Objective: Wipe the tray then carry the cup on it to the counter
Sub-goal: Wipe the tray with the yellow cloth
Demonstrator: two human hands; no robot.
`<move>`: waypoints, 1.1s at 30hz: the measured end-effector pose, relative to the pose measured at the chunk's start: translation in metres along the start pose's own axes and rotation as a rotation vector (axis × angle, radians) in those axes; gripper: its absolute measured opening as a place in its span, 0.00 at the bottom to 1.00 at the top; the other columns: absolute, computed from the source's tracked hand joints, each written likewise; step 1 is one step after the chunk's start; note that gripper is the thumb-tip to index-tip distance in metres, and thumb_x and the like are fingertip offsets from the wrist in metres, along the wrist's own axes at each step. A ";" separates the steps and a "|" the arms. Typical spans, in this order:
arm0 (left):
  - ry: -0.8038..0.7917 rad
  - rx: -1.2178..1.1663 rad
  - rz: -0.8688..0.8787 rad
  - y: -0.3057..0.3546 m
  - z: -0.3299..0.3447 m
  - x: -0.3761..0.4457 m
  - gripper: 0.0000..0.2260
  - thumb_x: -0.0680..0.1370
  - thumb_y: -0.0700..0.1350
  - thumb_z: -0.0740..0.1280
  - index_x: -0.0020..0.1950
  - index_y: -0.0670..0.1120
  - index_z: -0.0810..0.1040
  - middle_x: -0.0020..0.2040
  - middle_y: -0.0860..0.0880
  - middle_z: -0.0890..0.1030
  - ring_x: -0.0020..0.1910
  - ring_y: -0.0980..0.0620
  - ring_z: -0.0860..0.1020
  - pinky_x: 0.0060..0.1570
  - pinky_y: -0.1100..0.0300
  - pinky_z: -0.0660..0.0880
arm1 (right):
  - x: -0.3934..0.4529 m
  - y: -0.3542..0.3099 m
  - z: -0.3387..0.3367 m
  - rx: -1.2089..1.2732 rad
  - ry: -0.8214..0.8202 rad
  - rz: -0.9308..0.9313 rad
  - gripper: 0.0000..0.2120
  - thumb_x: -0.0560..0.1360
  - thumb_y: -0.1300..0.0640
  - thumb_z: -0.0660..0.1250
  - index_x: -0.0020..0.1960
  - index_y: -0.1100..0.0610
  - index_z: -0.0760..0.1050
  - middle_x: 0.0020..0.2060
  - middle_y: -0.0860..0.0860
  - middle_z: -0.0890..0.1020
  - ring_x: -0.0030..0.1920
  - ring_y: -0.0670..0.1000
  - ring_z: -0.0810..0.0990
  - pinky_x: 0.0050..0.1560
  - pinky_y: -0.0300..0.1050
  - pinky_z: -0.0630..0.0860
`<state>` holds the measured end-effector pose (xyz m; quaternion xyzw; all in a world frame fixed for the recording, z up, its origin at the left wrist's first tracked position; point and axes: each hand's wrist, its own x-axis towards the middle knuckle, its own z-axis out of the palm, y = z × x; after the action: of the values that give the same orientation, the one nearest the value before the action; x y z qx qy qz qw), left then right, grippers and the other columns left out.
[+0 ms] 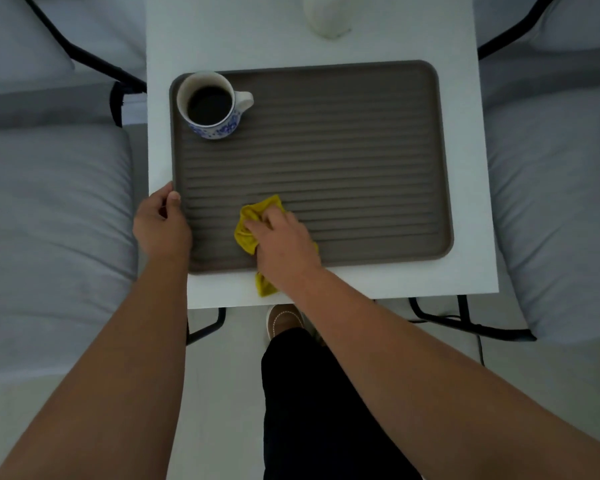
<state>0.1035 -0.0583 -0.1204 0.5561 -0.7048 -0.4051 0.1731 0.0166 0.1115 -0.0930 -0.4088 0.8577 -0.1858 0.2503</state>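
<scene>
A grey-brown ribbed tray (343, 140) lies on a small white table (465, 168). In the tray's far left corner stands a white cup with blue flowers (210, 105), upright, filled with dark liquid, handle pointing right. My right hand (284, 244) presses a crumpled yellow cloth (248, 225) onto the tray's near left part; a corner of the cloth sticks out below my wrist over the table. The tray's near left edge is gripped by my left hand (161, 220), thumb on the rim.
Grey cushioned seats with black frames flank the table on the left (49, 216) and right (551, 202). A white rounded object (326, 15) stands at the table's far edge. My dark trouser leg and brown shoe (284, 320) are below the table's near edge.
</scene>
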 end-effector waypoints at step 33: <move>0.074 0.136 0.078 0.011 0.001 -0.010 0.14 0.81 0.43 0.60 0.65 0.44 0.78 0.57 0.42 0.80 0.53 0.53 0.76 0.54 0.66 0.67 | 0.083 0.146 -0.108 -0.203 0.343 0.607 0.30 0.70 0.64 0.64 0.71 0.54 0.65 0.71 0.58 0.64 0.63 0.64 0.66 0.59 0.55 0.66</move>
<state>0.0989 -0.0480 -0.1103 0.5533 -0.7449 -0.3282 0.1766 -0.1801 0.1450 -0.1055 -0.1211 0.9836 -0.0829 0.1046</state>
